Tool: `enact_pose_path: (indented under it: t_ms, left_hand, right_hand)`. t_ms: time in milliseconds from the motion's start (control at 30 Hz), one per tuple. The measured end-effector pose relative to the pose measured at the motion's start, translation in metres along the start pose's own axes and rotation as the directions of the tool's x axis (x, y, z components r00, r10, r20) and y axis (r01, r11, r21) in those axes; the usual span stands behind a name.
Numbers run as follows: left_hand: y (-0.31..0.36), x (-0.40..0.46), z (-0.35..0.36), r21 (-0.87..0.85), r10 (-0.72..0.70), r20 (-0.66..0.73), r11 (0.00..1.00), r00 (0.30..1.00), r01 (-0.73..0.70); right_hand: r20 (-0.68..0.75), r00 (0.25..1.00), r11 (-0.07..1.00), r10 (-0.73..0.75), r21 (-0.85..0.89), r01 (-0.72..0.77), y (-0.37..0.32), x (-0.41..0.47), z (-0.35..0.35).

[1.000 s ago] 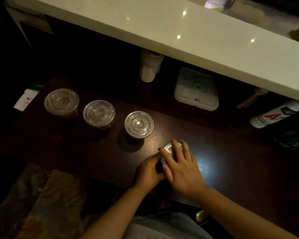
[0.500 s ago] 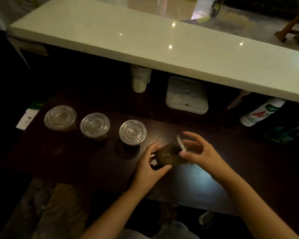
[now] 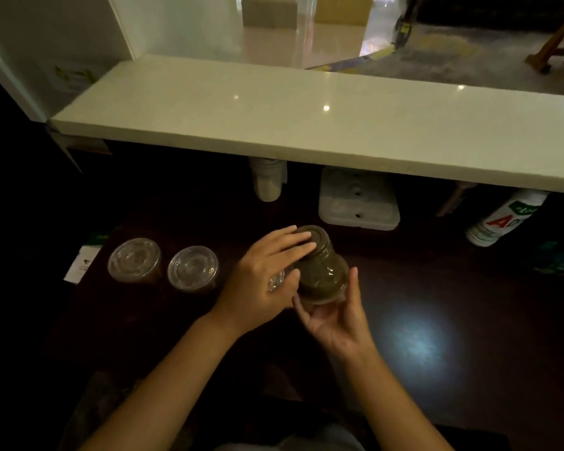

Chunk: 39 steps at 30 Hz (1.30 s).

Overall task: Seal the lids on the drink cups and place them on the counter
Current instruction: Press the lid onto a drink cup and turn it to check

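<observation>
A clear plastic drink cup (image 3: 321, 266) full of brown liquid is held above the dark table, tipped so its base points away toward the white counter (image 3: 306, 125). My left hand (image 3: 261, 278) lies over its upper side near the base. My right hand (image 3: 336, 320) cups the lid end from below. Two more lidded cups (image 3: 134, 260) (image 3: 192, 268) stand upright in a row on the table to the left. My left hand hides the spot beside them; only a glint of clear plastic (image 3: 275, 283) shows there.
Under the counter's overhang sit a stack of white cups (image 3: 267, 182), a white plastic container (image 3: 358, 203) and a lying bottle with a red-and-green label (image 3: 502, 219). A small white card (image 3: 82, 265) lies at the table's left edge. The dark wooden table (image 3: 453, 288) extends right.
The cup that my hands pressed down on the table has been lifted and tipped over, base away from me. My view has risen toward the counter.
</observation>
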<state>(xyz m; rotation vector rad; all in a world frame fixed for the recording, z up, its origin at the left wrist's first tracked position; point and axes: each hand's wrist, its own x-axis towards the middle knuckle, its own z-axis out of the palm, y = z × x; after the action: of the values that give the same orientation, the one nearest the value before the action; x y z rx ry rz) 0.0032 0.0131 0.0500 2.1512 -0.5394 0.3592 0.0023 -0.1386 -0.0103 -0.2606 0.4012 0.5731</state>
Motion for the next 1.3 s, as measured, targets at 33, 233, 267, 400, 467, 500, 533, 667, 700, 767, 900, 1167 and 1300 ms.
enact_pose_path:
  t_ms: [33, 233, 267, 400, 467, 500, 533, 667, 700, 767, 900, 1167, 1300]
  left_hand:
    - [0.0, -0.001, -0.004, 0.024, 0.022, 0.042, 0.999, 0.999, -0.023]
    - [0.01, -0.011, -0.009, 0.319, 0.091, 0.341, 0.925, 0.935, -0.206]
    - [0.011, -0.012, -0.007, 0.35, 0.077, 0.377, 0.911, 0.923, -0.219]
    - [0.007, -0.019, -0.002, 0.383, 0.013, 0.443, 0.901, 0.896, -0.202]
    - [0.006, -0.022, -0.001, 0.392, 0.006, 0.448, 0.897, 0.894, -0.202]
    - [0.006, -0.023, 0.0, 0.394, 0.007, 0.447, 0.896, 0.894, -0.205]
    - [0.006, -0.024, 0.001, 0.393, 0.013, 0.446, 0.896, 0.895, -0.208]
    - [0.006, -0.03, 0.013, 0.387, -0.004, 0.394, 0.908, 0.919, -0.162]
    - [0.007, -0.034, 0.018, 0.355, -0.042, 0.371, 0.929, 0.928, -0.1]
    - [0.011, -0.041, 0.033, 0.188, -0.157, 0.359, 0.978, 0.92, 0.093]
    - [0.02, -0.045, 0.063, -0.342, -0.43, 0.285, 0.789, 0.857, 0.51]
    - [-0.003, -0.043, 0.1, -0.801, -0.68, 0.538, -0.228, 0.498, 0.554]
    - [-0.019, -0.047, 0.114, -0.778, -0.707, 0.591, -0.373, 0.387, 0.506]
  right_hand:
    - [-0.003, 1.0, 1.0, 0.005, 0.025, -0.005, 0.002, 0.003, -0.001]
    - [0.03, 0.999, 0.992, 0.032, 0.118, -0.035, 0.018, 0.017, -0.014]
    - [0.012, 1.0, 0.991, 0.027, 0.131, -0.028, 0.019, 0.019, -0.017]
    - [-0.087, 0.996, 0.994, 0.017, 0.105, -0.008, 0.017, 0.02, -0.026]
    - [-0.105, 0.994, 0.997, 0.018, 0.076, -0.01, 0.015, 0.018, -0.027]
    - [-0.111, 0.994, 0.998, 0.015, 0.062, -0.008, 0.014, 0.016, -0.026]
    - [-0.123, 0.992, 0.999, 0.004, 0.042, 0.001, 0.012, 0.015, -0.027]
    - [-0.185, 0.977, 0.991, -0.102, -0.105, 0.083, -0.013, 0.009, -0.034]
    - [-0.19, 0.97, 0.975, -0.152, -0.189, 0.115, -0.024, 0.006, -0.034]
    - [-0.158, 0.949, 0.887, -0.271, -0.424, 0.183, -0.047, -0.004, -0.032]
    - [-0.016, 0.881, 0.537, -0.472, -0.798, 0.274, -0.076, -0.025, -0.013]
    - [0.206, 0.806, -0.247, -0.555, -0.966, 0.077, -0.073, -0.021, -0.012]
    - [0.295, 0.833, -0.489, -0.468, -0.872, 0.034, -0.067, -0.015, -0.019]
